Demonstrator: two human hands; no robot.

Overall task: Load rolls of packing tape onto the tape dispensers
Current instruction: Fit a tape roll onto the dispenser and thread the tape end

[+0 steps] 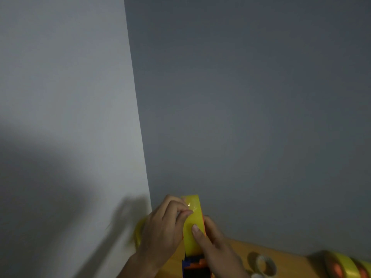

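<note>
Low in view, above the counter [285,255]: yellow tape roll [193,227] seated on dispenser [193,265]. Left hand [160,227] pinches at the tape's loose end; right hand [210,241] grips the roll, thumb pressing. Advice: steady the roll, peel slowly, feed straight toward the blade.
</note>
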